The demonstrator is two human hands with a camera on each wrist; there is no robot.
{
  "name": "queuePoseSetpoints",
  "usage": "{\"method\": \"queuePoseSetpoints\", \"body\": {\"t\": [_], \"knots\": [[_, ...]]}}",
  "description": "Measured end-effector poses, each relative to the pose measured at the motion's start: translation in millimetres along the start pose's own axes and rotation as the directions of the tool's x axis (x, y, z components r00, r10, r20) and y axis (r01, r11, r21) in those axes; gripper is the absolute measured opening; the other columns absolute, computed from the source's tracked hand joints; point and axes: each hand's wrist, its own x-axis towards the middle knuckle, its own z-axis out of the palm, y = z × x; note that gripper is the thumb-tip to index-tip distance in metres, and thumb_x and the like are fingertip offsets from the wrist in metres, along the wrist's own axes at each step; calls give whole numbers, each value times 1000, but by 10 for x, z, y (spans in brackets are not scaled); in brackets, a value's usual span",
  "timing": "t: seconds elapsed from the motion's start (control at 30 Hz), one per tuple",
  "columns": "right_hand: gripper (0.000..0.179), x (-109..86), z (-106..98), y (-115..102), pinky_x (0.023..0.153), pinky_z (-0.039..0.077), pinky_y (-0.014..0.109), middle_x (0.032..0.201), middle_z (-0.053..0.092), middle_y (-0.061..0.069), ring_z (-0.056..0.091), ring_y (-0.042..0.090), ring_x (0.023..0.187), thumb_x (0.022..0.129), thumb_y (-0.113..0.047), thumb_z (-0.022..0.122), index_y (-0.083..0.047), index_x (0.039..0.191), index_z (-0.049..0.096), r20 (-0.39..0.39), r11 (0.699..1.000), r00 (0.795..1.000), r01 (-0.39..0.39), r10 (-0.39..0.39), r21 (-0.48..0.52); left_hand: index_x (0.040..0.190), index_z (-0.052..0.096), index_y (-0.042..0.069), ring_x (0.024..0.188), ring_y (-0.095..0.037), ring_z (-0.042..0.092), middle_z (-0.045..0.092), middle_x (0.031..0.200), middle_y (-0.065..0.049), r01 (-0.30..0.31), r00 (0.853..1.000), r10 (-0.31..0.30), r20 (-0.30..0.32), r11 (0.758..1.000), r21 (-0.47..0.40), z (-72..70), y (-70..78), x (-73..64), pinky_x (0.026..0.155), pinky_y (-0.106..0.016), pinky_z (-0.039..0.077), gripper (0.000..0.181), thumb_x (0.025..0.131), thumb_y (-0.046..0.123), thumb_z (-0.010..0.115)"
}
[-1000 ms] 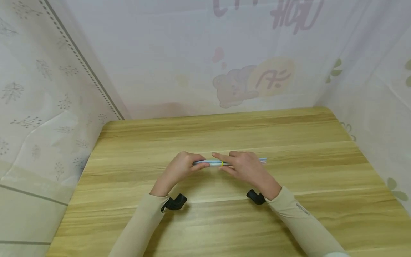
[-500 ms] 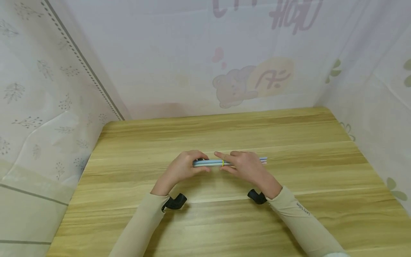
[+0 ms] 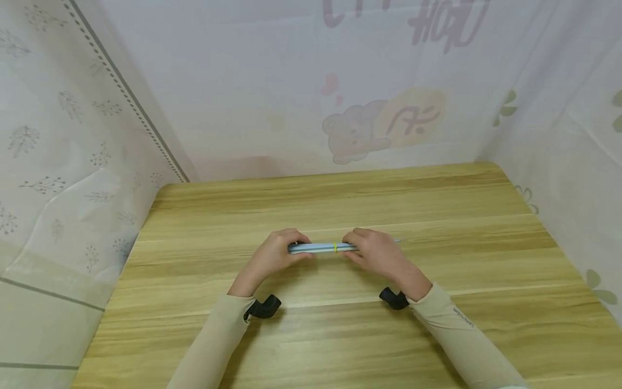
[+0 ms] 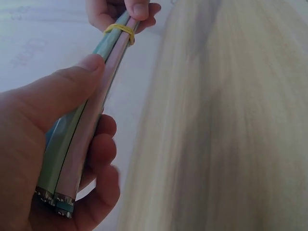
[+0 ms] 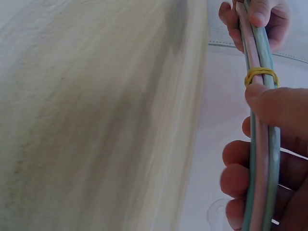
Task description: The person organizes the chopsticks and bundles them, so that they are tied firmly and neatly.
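A bundle of pastel chopsticks (image 3: pixel 313 248) in green, pink and blue lies level between the hands, low over the table. A yellow rubber band (image 3: pixel 335 247) is wound round it near the middle. My left hand (image 3: pixel 274 251) grips the thick end, thumb along the top and fingers curled beneath; dark, shiny end caps show by the palm in the left wrist view. To the right of the band, my right hand (image 3: pixel 381 255) holds the bundle, its thumb (image 5: pixel 276 103) right at the band. Most of the thin ends are hidden behind the right hand.
The wood-grain table (image 3: pixel 311 346) stretches out on all sides of the hands. Printed cloth (image 3: pixel 243 97) hangs behind it and at both sides. A black curved piece (image 3: pixel 264 307) sits at the left wrist, and another (image 3: pixel 393 299) at the right wrist.
My right hand has drawn slightly to the right, and its index finger, earlier stretched out past the band, is now bent back. Less of the thin ends shows beyond it. The left hand has barely moved.
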Motion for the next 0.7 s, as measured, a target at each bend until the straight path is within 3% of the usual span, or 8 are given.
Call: {"method": "queuePoseSetpoints", "body": {"t": [0.1, 0.33, 0.7], "knots": [[25, -11, 22, 17, 58, 48, 23, 85, 66, 1, 56, 7, 66, 81, -21, 76, -8, 103, 70, 14, 1000, 1000, -1, 0, 29, 96, 70, 10, 78, -9, 58, 66, 88, 2, 17, 1000, -17, 9, 1000, -8, 22, -28, 4, 71, -27, 51, 23, 76, 19, 80], [43, -55, 116, 74, 61, 42, 23, 84, 58, 2, 46, 9, 66, 85, -12, 71, -7, 126, 62, 38, 997, 998, 54, -56, 52, 96, 70, 9, 81, -11, 60, 66, 91, 0, 26, 1000, -25, 16, 999, -35, 95, -86, 19, 74, -28, 52, 23, 76, 16, 80], [47, -72, 205, 118, 61, 40, 23, 85, 56, 0, 43, 8, 67, 86, -15, 70, -16, 132, 58, 52, 999, 998, 31, -33, 34, 95, 70, 11, 82, -9, 58, 64, 90, 4, 21, 1000, -21, 18, 1000, -17, 154, -146, 52, 76, -26, 51, 22, 77, 20, 79]]}}
